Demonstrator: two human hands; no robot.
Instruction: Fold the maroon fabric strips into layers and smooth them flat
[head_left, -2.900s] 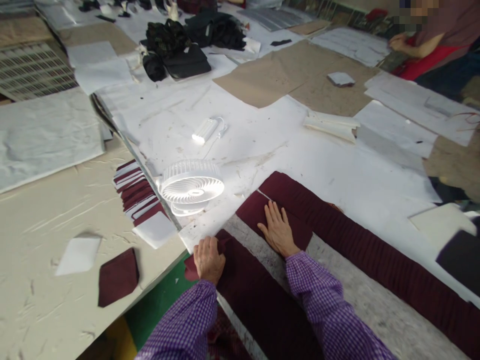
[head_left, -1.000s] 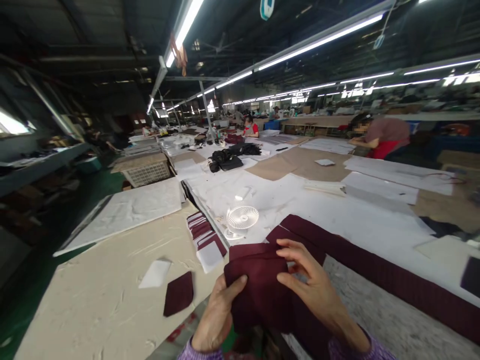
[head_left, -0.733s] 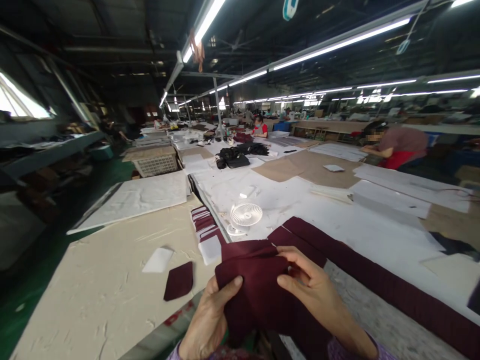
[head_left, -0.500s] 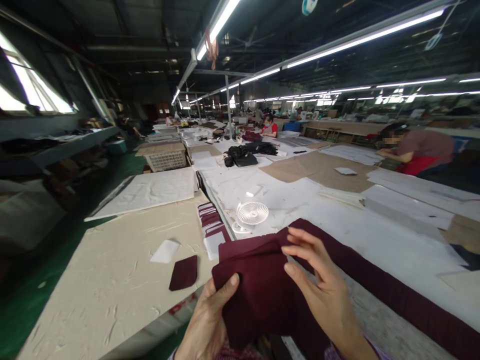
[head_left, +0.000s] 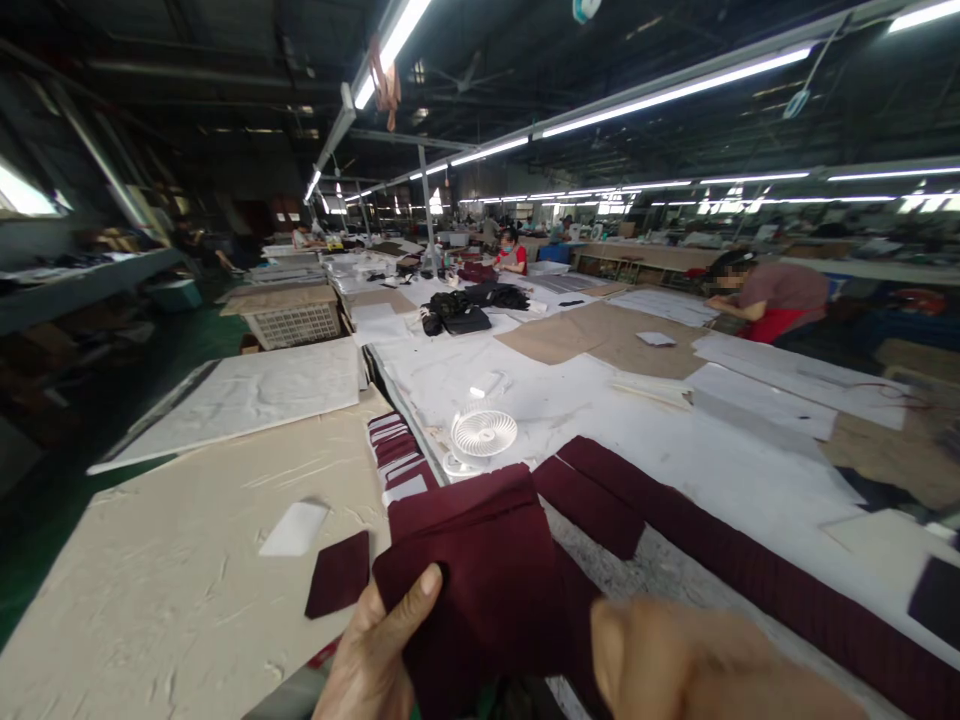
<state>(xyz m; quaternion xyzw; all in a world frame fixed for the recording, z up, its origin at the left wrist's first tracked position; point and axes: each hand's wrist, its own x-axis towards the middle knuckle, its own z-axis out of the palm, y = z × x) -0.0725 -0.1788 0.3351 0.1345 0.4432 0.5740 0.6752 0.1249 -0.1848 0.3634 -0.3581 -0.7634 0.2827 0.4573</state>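
Observation:
My left hand (head_left: 379, 640) grips the left edge of a maroon fabric piece (head_left: 487, 590), thumb on top and fingers underneath. The piece has a folded band along its upper edge. At the lower right, my right hand (head_left: 660, 655) is smeared by motion beside the fabric; its fingers cannot be made out. Just beyond lie a smaller maroon panel (head_left: 592, 500) and a long row of overlapping maroon pieces (head_left: 720, 530) on the white table (head_left: 600, 410). To the left, a maroon pocket-shaped piece (head_left: 339, 574) rests near a white card (head_left: 294, 528) on the cream-covered table (head_left: 187, 570).
A small white fan (head_left: 484, 433) stands ahead, with a stack of maroon and white pieces (head_left: 401, 455) to its left. Farther off are black cloth (head_left: 465, 310), brown paper (head_left: 600, 335) and a crate (head_left: 294, 322). A co-worker (head_left: 780, 290) leans over the table at right.
My right hand has moved from the fabric's upper right edge down toward me and now blurs. My left hand keeps its grip. The view has turned slightly right.

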